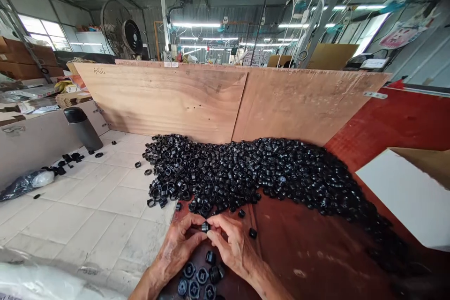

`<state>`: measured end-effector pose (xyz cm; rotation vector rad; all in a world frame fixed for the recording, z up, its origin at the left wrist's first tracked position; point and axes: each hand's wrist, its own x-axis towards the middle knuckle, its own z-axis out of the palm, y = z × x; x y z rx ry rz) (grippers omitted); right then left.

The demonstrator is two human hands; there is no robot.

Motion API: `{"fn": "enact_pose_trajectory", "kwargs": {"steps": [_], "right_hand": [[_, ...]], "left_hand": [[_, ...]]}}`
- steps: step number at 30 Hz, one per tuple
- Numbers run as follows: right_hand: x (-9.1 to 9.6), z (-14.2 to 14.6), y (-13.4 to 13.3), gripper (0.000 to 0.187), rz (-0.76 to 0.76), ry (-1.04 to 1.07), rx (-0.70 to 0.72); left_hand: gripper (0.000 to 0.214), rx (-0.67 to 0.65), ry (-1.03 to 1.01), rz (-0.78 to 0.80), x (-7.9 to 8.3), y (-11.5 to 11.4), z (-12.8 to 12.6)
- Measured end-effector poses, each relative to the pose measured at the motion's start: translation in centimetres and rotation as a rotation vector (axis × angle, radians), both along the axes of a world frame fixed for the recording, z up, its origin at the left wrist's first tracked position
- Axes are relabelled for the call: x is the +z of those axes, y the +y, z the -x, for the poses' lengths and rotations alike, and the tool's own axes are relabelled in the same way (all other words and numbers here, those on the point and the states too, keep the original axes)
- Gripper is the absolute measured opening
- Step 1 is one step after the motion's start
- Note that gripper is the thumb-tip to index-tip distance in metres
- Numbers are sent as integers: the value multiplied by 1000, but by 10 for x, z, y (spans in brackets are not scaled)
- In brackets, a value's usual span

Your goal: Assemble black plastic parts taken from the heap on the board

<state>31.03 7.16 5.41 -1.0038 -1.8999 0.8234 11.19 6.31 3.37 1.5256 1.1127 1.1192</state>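
Between the fingertips of both hands is a small black plastic cap, just above the near edge of the pile. My left hand pinches it from the left, thumb and forefinger closed. From the other side my right hand grips it the same way. Whether it is one piece or two joined parts I cannot tell. Below my hands lie several round black caps on the dark red surface, some showing a cross-like inner face. A large heap of black plastic parts spreads beyond my fingers, with ring-shaped ones at its left.
A wooden board stands upright behind the heap. At the left are a grey bottle and a plastic bag on pale tiles. An open white carton stands right; white plastic wrapping lies at the near left.
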Motion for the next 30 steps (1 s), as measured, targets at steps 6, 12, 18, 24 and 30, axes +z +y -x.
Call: {"fn": "enact_pose_trajectory", "kwargs": {"steps": [6, 12, 18, 24, 30], "right_hand": [[1, 0, -1, 9, 19, 37, -22], [-12, 12, -3, 12, 469, 188, -37], [-8, 0, 1, 13, 415, 83, -95], [-8, -30, 18, 10, -43, -85, -269], [-30, -14, 16, 33, -155, -281, -66]], "left_hand": [[22, -21, 78, -34, -4, 0, 3], [16, -73, 297, -264, -3, -2, 8], [10, -167, 378, -141, 15, -5, 12], [38, 111, 544, -29, 11, 1, 12], [19, 258, 727, -243, -13, 16, 2]]}}
